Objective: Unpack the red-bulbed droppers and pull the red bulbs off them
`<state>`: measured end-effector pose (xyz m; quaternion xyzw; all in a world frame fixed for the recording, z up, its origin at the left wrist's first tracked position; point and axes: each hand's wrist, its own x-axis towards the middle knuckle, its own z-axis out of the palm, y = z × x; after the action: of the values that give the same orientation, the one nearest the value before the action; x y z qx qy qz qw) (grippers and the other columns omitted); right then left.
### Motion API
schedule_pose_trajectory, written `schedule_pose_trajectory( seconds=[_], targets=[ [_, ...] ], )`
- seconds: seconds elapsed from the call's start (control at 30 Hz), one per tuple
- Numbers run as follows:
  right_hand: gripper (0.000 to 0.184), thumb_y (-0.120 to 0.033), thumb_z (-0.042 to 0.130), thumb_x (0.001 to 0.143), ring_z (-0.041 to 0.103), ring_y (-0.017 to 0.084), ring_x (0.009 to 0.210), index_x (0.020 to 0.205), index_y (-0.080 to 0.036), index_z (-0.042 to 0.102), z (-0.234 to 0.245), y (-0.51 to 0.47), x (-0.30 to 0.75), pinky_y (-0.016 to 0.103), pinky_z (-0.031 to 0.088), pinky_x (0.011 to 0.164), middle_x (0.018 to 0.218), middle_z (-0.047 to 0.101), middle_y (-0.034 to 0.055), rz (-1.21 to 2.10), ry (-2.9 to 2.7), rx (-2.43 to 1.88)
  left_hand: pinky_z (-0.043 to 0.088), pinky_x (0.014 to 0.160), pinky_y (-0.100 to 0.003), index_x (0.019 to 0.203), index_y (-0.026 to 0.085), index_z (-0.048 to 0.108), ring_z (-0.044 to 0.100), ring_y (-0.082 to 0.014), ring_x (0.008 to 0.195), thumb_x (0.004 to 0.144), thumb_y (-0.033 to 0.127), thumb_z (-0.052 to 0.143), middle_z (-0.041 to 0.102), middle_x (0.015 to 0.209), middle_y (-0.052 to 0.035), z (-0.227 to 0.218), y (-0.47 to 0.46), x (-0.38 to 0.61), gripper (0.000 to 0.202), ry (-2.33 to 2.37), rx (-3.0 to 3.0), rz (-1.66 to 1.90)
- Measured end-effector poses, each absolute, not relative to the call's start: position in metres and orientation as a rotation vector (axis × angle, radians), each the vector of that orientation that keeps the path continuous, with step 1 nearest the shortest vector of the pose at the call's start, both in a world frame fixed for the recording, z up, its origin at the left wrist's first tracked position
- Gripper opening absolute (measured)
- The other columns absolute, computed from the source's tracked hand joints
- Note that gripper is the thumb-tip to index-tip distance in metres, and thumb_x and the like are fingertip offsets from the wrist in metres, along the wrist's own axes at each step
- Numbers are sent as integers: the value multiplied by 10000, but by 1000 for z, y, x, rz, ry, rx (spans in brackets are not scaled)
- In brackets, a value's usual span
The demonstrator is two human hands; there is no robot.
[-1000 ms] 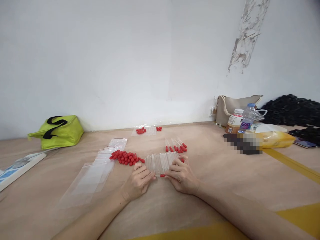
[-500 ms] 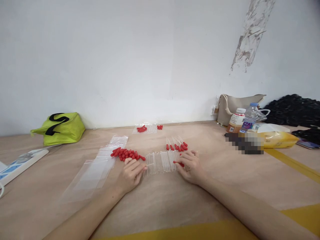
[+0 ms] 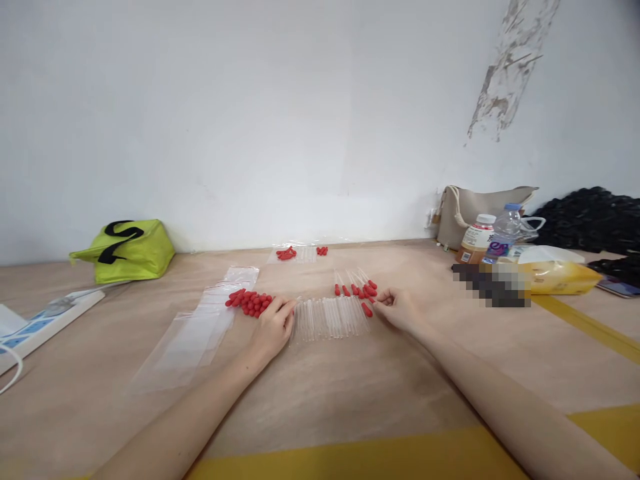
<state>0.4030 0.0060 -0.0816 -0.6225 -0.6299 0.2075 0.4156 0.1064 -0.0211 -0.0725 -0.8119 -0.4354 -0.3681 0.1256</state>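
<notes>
My left hand (image 3: 274, 327) is closed at the left end of a row of thin clear tubes (image 3: 330, 319), and a pale tube end shows at its fingertips. Beside it lies a pile of red rubber bulbs (image 3: 250, 302), partly covered by the fingers. At the right end of the row, my right hand (image 3: 399, 310) pinches a red rubber bulb (image 3: 371, 300). Another red bulb (image 3: 367, 310) lies just left of these fingertips. Beyond the row are several droppers (image 3: 354, 289), red bulbs towards me and thin tubes pointing away.
Clear zip bags (image 3: 193, 340) lie overlapped at left. Near the wall is a bag (image 3: 306, 255) with red bulbs and tubes. A green pouch (image 3: 133, 252) and power strip (image 3: 50, 327) are far left. Bottles (image 3: 476, 241), a yellow packet (image 3: 560, 277) and a beige bag (image 3: 485, 200) stand right.
My right hand has moved up and right, from over the tube row to beside the droppers. The left hand has shifted slightly away from me, closer to the bulb pile. The view has shifted a little.
</notes>
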Motion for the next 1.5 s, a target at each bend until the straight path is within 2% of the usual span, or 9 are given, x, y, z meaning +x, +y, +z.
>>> schedule_pose_trajectory(
  seconds=[0.27,0.4,0.73,0.83,0.97,1.07,1.2,1.4,1.5],
  targets=[
    [142,-284,538,679,560,117,500,607,-165,565,-80,3,394,229,409,480,568,624,24,666,-1625,-1472,481,643,-267,844,160,578,578,-147,723,811,109,402,621,799,-42,-73,-18,113,187,-1120,-2435,-1026],
    [185,-317,526,700,565,121,509,636,-160,601,-83,4,395,238,411,488,588,637,31,656,-1646,-1448,498,684,-269,892,156,589,596,-150,787,805,192,471,626,913,-67,-74,-24,114,151,-1098,-2546,-1027],
    [147,-295,557,682,592,143,601,690,-166,629,-74,-1,395,234,404,542,655,659,34,544,-1611,-1559,508,758,-330,1017,149,593,580,-210,929,727,449,584,593,1062,-114,-70,-31,112,417,-1187,-2623,-923],
    [161,-294,537,696,590,148,599,724,-167,632,-79,4,399,234,387,528,658,657,38,521,-1596,-1569,479,815,-353,1041,156,578,548,-213,974,741,425,577,563,1096,-114,-67,-35,106,403,-1155,-2624,-948],
    [190,-336,538,698,578,148,618,769,-187,634,-77,15,405,238,362,545,695,651,30,351,-1602,-1685,446,825,-352,972,168,594,522,-186,932,809,306,511,565,1003,-86,-62,-40,99,229,-1123,-2572,-1039],
    [233,-399,535,702,572,161,669,757,-205,652,-66,22,402,258,350,598,711,645,35,166,-1678,-1755,425,814,-350,908,177,610,504,-173,892,833,236,466,563,941,-66,-62,-39,96,172,-1157,-2505,-1067],
    [220,-378,526,701,569,196,727,703,-209,667,-57,30,391,317,335,682,766,646,63,-43,-1724,-1850,398,823,-372,877,195,621,490,-179,885,827,216,465,559,926,-51,-64,-35,95,165,-1222,-2418,-1064],
    [185,-323,531,695,567,203,701,624,-200,650,-61,38,382,348,317,712,681,640,70,12,-1693,-1944,390,828,-385,854,209,634,484,-191,911,806,217,491,560,922,-45,-66,-33,93,150,-1259,-2382,-1085],
    [195,-307,513,713,564,209,716,620,-194,642,-57,36,382,353,306,714,720,641,76,10,-1650,-1942,394,833,-391,850,210,633,485,-197,926,800,214,496,561,919,-46,-66,-33,92,146,-1246,-2383,-1095]
  ],
)
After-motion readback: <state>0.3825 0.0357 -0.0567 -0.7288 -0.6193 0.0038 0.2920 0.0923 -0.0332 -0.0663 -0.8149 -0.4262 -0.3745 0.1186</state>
